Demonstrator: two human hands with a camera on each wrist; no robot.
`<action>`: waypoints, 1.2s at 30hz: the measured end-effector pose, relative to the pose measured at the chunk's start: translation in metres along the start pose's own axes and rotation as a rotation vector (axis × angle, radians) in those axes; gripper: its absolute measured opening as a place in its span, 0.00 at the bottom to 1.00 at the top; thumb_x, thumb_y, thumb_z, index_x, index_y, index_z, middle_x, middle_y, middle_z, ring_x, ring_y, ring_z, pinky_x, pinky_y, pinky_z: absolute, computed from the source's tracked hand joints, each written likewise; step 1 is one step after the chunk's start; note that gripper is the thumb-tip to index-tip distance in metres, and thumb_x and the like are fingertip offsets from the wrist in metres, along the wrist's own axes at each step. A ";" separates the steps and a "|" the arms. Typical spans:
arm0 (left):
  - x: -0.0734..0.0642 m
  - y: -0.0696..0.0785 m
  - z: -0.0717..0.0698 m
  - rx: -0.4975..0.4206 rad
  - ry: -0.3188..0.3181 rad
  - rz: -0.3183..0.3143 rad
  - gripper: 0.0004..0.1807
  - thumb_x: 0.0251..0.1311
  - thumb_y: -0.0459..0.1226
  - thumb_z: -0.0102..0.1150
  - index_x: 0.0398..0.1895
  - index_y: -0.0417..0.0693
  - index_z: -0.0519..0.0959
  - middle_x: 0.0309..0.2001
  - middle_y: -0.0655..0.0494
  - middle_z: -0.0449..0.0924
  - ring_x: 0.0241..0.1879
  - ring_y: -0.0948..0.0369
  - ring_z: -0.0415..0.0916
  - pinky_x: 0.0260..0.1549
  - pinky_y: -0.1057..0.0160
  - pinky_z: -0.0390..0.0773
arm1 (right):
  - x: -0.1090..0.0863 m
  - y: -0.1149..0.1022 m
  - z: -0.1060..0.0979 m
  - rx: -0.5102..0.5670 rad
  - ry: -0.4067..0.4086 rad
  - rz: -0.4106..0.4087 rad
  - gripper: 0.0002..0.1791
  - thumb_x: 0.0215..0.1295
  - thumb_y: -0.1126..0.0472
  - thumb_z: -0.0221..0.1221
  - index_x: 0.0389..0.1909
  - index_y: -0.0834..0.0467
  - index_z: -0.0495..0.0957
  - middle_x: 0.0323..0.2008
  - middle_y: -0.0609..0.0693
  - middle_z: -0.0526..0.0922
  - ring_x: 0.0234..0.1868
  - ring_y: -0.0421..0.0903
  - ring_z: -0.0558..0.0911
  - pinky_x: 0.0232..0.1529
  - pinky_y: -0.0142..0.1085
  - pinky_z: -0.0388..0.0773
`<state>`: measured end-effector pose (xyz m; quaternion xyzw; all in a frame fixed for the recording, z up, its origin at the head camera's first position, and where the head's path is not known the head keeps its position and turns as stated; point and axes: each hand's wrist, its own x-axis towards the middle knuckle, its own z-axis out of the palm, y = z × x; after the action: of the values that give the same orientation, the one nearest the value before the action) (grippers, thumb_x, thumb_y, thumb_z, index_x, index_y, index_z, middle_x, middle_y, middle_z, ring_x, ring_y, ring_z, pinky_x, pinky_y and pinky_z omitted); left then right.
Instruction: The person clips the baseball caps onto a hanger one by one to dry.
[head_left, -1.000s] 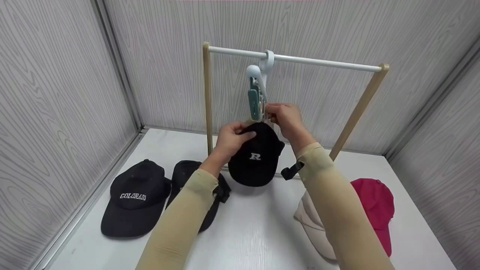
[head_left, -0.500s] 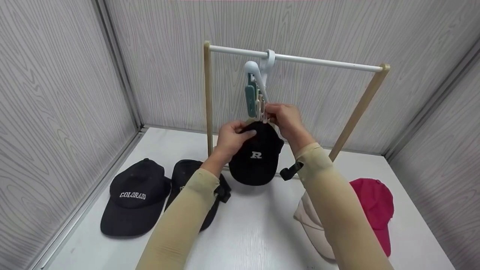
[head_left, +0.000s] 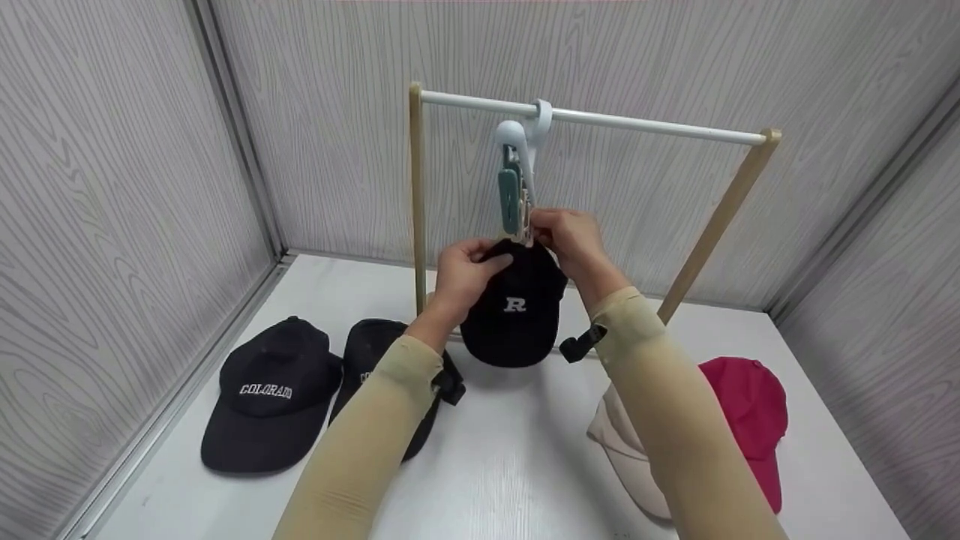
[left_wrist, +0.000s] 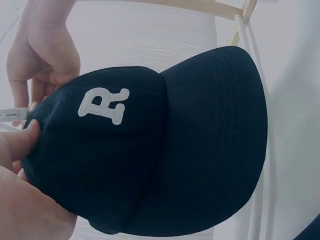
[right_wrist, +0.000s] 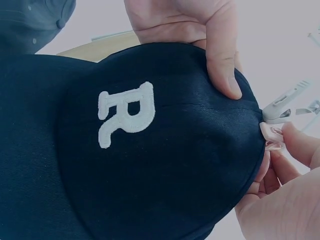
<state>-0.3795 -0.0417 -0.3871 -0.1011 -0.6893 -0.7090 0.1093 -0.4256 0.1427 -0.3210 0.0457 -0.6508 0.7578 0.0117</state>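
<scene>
A black baseball cap (head_left: 512, 330) with a white letter R hangs upright, brim down, below a white hanger (head_left: 511, 135). My left hand (head_left: 461, 277) pinches its crown, thumb on the front; the fingers behind are hidden. At the crown's top, my right hand (head_left: 571, 234) pinches a small pink clip (right_wrist: 271, 134) between thumb and fingers, while other fingertips lie behind the cap edge. A pale grey clip (right_wrist: 286, 104) meets the crown beside the pink one. Green clips (head_left: 510, 201) hang nearer on the hanger. How far the pink clip bites the fabric cannot be told.
The hanger hooks over a white rod (head_left: 645, 129) between wooden posts (head_left: 417, 195). A dark COLORADO cap (head_left: 274, 375) and another dark cap (head_left: 375, 349) lie left on the white table (head_left: 487, 465). A beige cap (head_left: 626, 457) and a red cap (head_left: 750, 412) lie right.
The black cap has risen slightly with my left hand, its top closer to the clips. The hanger's near end swung a little left, then back right. My right hand has barely moved.
</scene>
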 end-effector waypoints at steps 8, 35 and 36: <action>0.000 0.003 0.006 0.024 0.020 0.029 0.09 0.69 0.34 0.77 0.48 0.40 0.89 0.47 0.50 0.91 0.48 0.58 0.87 0.49 0.61 0.84 | 0.000 -0.002 -0.003 0.019 0.030 0.007 0.04 0.65 0.71 0.69 0.33 0.65 0.92 0.24 0.48 0.85 0.26 0.42 0.80 0.33 0.31 0.80; 0.002 -0.003 0.004 -0.007 -0.002 0.023 0.10 0.70 0.32 0.76 0.51 0.39 0.89 0.50 0.47 0.92 0.53 0.54 0.89 0.53 0.59 0.85 | -0.002 0.008 -0.008 -0.005 -0.067 -0.025 0.04 0.72 0.66 0.69 0.38 0.64 0.89 0.28 0.49 0.82 0.33 0.44 0.79 0.36 0.34 0.80; 0.002 -0.004 0.004 -0.003 -0.002 0.020 0.10 0.70 0.32 0.76 0.52 0.39 0.89 0.50 0.47 0.92 0.54 0.53 0.88 0.54 0.58 0.85 | -0.002 0.009 -0.009 -0.016 -0.071 -0.027 0.04 0.73 0.66 0.68 0.39 0.64 0.89 0.29 0.49 0.83 0.33 0.44 0.80 0.37 0.35 0.80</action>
<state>-0.3822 -0.0375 -0.3899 -0.1090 -0.6873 -0.7088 0.1154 -0.4249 0.1501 -0.3315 0.0812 -0.6563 0.7501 -0.0010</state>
